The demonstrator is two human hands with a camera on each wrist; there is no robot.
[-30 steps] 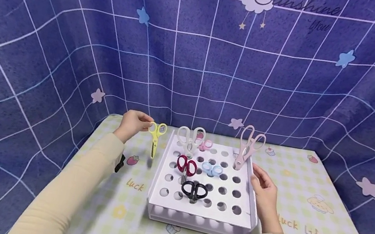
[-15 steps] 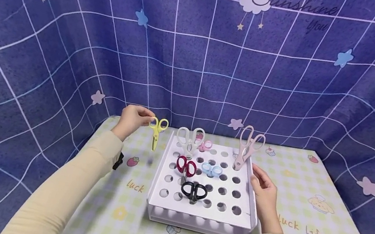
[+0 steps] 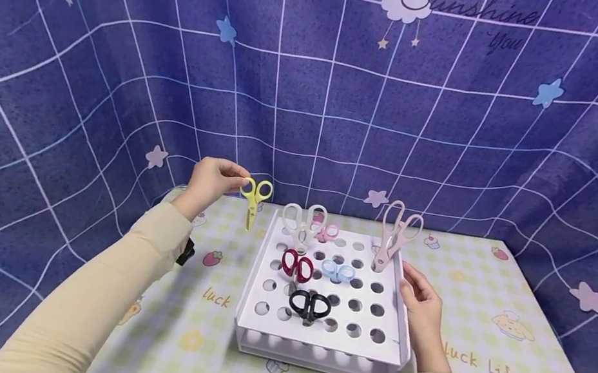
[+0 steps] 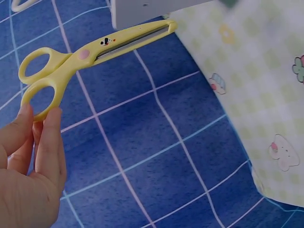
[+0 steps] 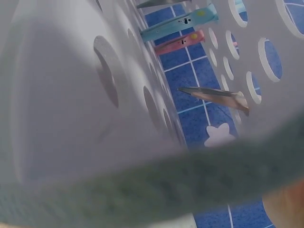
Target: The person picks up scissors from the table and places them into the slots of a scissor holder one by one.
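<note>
**Inspector:** Status of the left hand (image 3: pixel 214 181)?

**Assistant:** Raised above the surface (image 3: pixel 489 321), just left of the white rack (image 3: pixel 393 351). Its fingertips pinch one handle loop of the yellow scissors (image 3: pixel 254 199), which hang blades down and closed, clear of the surface. The left wrist view shows the same pinch (image 4: pixel 33 142) on the lower loop (image 4: pixel 40 92).

**Inspector:** And the right hand (image 3: pixel 421 310)?

**Assistant:** Fingers relaxed and fairly straight, resting against the rack's right wall; it holds nothing. The right wrist view shows only the rack's holes and blades underneath.

**Inspector:** Rack contents?

**Assistant:** White scissors (image 3: pixel 302 218), small pink scissors (image 3: pixel 329 231), tall pale pink scissors (image 3: pixel 396 231), red scissors (image 3: pixel 296 264), light blue scissors (image 3: pixel 338 270) and black scissors (image 3: pixel 309 305), all standing handles up in holes. Many holes are free.

**Inspector:** Recommendation for seating the yellow pair?

**Assistant:** In my judgement, keep the blades closed and vertical, centre the tip over a free hole away from neighbouring handles, lower slowly, and let the right hand brace the rack so it does not slide.
</note>
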